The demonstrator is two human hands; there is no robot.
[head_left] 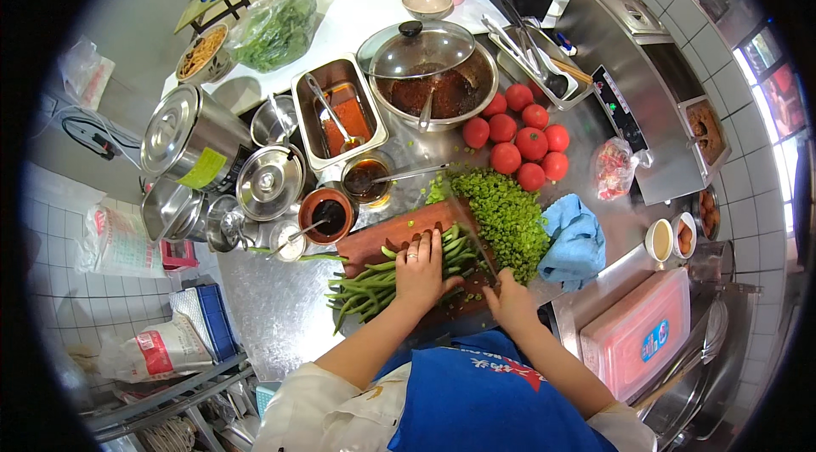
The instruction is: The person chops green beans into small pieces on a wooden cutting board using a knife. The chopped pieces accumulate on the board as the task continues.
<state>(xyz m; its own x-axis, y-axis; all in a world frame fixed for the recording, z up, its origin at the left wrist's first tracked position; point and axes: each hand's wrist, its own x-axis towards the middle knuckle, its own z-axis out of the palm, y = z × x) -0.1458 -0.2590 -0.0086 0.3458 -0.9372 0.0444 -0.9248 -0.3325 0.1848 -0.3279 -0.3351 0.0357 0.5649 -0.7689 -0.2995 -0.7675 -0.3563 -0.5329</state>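
On wooden cutting board (374,241): left hand (419,269) pressing flat, fingers together, on bundle of green beans (382,280); right hand (512,299) gripping knife (473,239), fingers clamped round handle, slicing beside chopped bean pile (507,216), tomatoes (520,139) beyond.

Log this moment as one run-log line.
left hand pressing green beans | right hand gripping knife | cutting board | chopped pile beside

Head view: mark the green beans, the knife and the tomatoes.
green beans (374,282), head view, middle of the bundle left of the hand.
knife (473,235), head view, mid-blade.
tomatoes (531,143), head view, central tomato of the cluster.
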